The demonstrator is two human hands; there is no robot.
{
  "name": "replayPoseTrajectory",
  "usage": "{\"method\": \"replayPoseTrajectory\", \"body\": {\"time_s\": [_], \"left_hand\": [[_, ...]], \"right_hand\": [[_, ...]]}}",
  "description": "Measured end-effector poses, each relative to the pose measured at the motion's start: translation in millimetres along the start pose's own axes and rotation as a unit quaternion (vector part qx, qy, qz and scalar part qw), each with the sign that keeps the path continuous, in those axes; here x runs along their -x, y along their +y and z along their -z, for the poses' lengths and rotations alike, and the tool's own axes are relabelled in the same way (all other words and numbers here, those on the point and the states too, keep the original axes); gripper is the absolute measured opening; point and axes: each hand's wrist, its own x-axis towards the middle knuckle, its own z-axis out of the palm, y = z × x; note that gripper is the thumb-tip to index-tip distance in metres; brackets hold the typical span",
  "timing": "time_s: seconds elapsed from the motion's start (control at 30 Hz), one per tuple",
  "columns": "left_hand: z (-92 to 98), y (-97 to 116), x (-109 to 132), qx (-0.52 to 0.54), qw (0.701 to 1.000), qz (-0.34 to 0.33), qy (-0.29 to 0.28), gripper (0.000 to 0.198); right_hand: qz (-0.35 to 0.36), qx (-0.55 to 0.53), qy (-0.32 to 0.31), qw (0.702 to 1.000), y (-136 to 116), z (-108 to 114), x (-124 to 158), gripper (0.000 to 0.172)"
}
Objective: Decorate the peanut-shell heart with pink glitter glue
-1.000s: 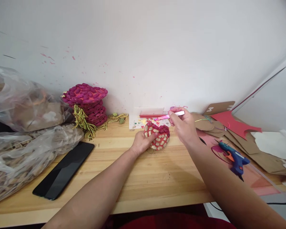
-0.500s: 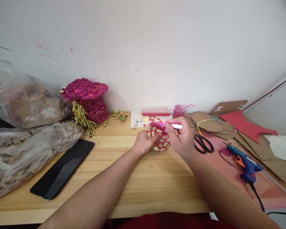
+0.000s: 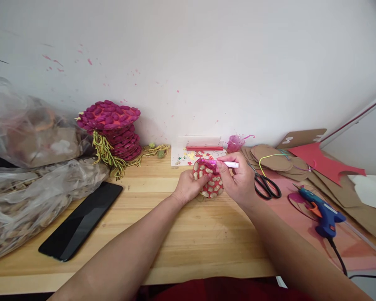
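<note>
My left hand (image 3: 189, 187) grips a round red piece studded with peanuts (image 3: 212, 190), its thumb lying over the front. Magenta paint coats the peanuts along the upper edge; the lower ones are still bare tan. In my right hand (image 3: 238, 177) is a white-handled paintbrush (image 3: 231, 164), pinched between thumb and fingers. Its magenta-stained end lies against the piece's top edge, though the bristles are hard to make out. Just behind the piece, a white sheet (image 3: 176, 156) carries small coloured stars (image 3: 198, 155).
Left: a stack of magenta peanut-covered pieces (image 3: 109, 117), yellow-green yarn (image 3: 105, 152), plastic bags (image 3: 44, 188) and a phone (image 3: 81, 221). Right: a pink-stained cup (image 3: 235, 143), scissors (image 3: 266, 186), cardboard discs (image 3: 271, 159), red paper (image 3: 321, 161) and a corded glue gun (image 3: 324, 213).
The whole view has shifted slightly. Both hands keep their holds, and the brush stays at the top edge of the peanut piece with hardly any visible movement.
</note>
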Motion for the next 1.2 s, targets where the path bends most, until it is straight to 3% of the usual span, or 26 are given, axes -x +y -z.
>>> {"method": "replayPoseTrajectory", "body": {"time_s": [0.27,0.63,0.87,1.2], "left_hand": [[0.4,-1.2,0.8,-0.014,1.0,0.0,0.002,0.031],[0.6,0.4,0.6,0.011,1.0,0.002,0.0,0.031],[1.5,0.1,-0.8,0.067,0.998,0.014,-0.007,0.035],[0.5,0.6,0.0,0.083,0.996,0.022,-0.001,0.042]], "right_hand": [[-0.023,-0.018,-0.021,0.999,-0.7,-1.5,0.4,0.009],[0.016,-0.003,-0.013,1.0,-1.6,0.0,0.0,0.003],[-0.044,-0.054,-0.011,0.997,9.2,-1.3,0.6,0.008],[-0.056,-0.044,-0.01,0.997,8.6,-0.3,-0.6,0.01]]}}
